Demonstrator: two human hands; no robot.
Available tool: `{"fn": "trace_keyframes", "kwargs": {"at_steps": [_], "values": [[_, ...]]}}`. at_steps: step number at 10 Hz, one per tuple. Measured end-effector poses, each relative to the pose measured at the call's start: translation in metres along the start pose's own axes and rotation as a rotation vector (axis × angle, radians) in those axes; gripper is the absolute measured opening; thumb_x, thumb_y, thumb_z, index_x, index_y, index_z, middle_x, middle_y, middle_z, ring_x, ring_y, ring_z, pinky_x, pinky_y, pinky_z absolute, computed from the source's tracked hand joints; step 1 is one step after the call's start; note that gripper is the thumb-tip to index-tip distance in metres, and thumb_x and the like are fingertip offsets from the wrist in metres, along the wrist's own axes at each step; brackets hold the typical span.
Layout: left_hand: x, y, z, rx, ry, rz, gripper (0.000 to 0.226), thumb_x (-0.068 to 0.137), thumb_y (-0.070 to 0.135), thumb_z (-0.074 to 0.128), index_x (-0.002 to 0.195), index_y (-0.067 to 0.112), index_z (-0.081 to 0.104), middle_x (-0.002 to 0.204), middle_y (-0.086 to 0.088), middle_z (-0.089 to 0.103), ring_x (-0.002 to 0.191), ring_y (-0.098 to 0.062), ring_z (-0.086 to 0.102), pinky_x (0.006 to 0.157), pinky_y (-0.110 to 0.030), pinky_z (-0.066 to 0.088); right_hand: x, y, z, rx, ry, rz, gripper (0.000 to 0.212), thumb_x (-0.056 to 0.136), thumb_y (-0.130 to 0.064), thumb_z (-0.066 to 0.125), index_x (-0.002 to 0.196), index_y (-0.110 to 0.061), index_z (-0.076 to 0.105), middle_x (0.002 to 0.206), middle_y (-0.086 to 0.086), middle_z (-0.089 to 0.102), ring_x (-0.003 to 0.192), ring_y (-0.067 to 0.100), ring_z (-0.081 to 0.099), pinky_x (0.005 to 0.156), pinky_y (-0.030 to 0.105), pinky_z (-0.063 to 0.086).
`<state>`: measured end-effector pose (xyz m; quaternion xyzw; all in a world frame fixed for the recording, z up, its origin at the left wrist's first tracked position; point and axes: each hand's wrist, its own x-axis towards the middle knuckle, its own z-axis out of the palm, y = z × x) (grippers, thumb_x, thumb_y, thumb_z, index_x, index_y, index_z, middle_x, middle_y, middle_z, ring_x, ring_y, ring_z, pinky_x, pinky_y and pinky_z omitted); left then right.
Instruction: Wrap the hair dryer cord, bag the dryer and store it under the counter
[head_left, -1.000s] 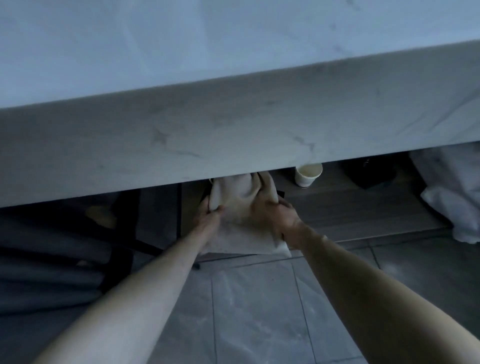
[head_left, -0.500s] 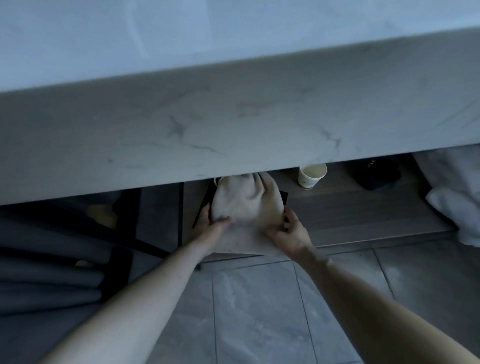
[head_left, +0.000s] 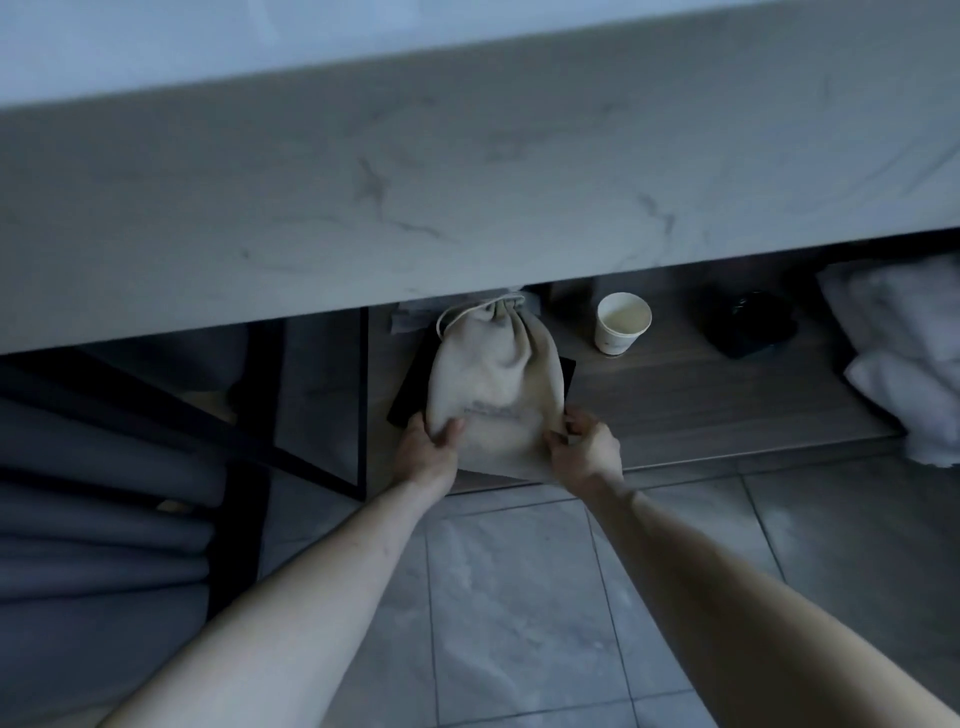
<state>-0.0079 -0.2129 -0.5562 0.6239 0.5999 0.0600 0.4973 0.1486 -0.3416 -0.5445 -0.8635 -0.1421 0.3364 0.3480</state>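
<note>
Nearly done: bag (head_left: 496, 384), drawstring cinched, sits on shelf (head_left: 701, 405) under counter (head_left: 467, 197), near cup (head_left: 622, 323). Both hands, left (head_left: 428, 449) & right (head_left: 584, 449), pinch its near corners. Dryer not visible, presumably inside. Left: let go.

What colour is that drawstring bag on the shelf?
Pale beige drawstring bag, faint grey print low on its front; head view.

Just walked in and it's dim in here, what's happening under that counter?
A person is setting a drawstring bag on the shelf below the marble counter. The left hand and right hand each grip a near corner of it. Its cinched top points inward. A paper cup stands to its right.
</note>
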Motion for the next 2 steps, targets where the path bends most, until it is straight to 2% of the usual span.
{"fn": "trace_keyframes", "kwargs": {"at_steps": [1, 2], "values": [[-0.001, -0.007, -0.004, 0.060, -0.016, -0.003, 0.056, 0.110, 0.039, 0.057, 0.157, 0.010, 0.047, 0.146, -0.012, 0.065, 0.133, -0.034, 0.062, 0.101, -0.030, 0.046, -0.010, 0.001, -0.002, -0.061, -0.027, -0.005, 0.034, 0.103, -0.024, 0.055, 0.135, -0.017, 0.064, 0.133, 0.016, 0.072, 0.126, 0.042, 0.063, 0.098, 0.040, 0.051], [-0.019, -0.007, -0.014, 0.215, -0.050, -0.061, 0.059, 0.111, 0.030, 0.054, 0.166, 0.015, 0.036, 0.156, -0.013, 0.058, 0.137, -0.037, 0.059, 0.108, -0.036, 0.048, -0.027, -0.003, -0.012, -0.162, -0.085, 0.008, 0.034, 0.103, -0.025, 0.052, 0.135, -0.017, 0.064, 0.133, 0.018, 0.071, 0.122, 0.043, 0.065, 0.096, 0.041, 0.053]]}}
